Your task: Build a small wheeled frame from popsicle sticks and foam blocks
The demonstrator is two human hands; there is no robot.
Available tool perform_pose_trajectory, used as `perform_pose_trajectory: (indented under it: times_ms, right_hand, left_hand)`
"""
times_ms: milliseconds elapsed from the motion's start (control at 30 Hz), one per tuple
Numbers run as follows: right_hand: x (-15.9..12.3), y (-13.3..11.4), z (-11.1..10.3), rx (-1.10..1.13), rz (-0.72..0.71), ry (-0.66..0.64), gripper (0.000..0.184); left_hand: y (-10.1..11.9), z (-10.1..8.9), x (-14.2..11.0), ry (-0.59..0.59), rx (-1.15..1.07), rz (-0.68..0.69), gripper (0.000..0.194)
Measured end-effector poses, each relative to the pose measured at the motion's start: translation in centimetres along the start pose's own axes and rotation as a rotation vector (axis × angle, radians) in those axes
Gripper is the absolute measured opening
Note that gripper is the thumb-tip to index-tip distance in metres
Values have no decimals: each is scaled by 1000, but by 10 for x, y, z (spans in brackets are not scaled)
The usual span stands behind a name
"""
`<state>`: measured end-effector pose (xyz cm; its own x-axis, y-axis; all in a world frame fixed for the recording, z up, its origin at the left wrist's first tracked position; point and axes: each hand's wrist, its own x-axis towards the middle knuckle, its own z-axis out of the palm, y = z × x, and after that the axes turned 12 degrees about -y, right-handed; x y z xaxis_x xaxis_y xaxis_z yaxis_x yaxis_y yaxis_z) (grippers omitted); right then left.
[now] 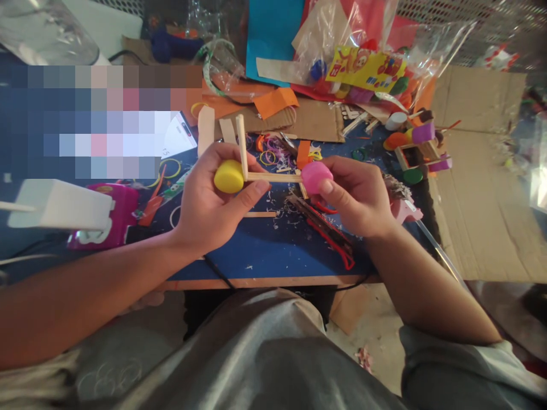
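Note:
My left hand [207, 196] is closed around an L-shaped piece of light wooden sticks [273, 177], near its corner. One stick stands up from that corner, and the other runs across to the right. A yellow round cap [229, 176] sits at the corner, against my left palm. My right hand [365, 196] grips a pink round cap [316, 178] between thumb and fingers, at the right end of the crosswise stick. Whether this cap is fixed to the stick, I cannot tell. Below the hands, a box cutter with red edges [327, 230] lies on the blue table [256, 253].
Rubber bands [273, 154], shavings and orange scraps litter the table. At right stands a small stick frame with coloured caps [419, 151] beside a cardboard sheet [482, 199]. Behind lies a clear bag with a yellow label [367, 68]. A white adapter [64, 208] and magenta block [126, 210] are at left.

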<state>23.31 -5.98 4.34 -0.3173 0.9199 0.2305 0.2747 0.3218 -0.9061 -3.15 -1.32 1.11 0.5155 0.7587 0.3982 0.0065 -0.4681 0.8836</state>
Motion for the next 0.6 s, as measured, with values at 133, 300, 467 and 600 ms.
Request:
perform_pose_trajectory:
  times_ms: [133,300,467,600]
  right_hand:
    - [-1,-3,0,-54,-22,-16,49]
    - [-1,-2,-1,-63,-53,-45,49]
    - [-1,-2,-1,-77,-24,-58,56]
    - [-1,-4,-1,-96,-31,-71,57]
  left_hand:
    - [4,1,0,-3,-10,30,38]
    - [8,3,0,8,20,20,42]
    - [11,3,-1,-4,15,34,37]
    - [10,4,0,25,-16,83,32]
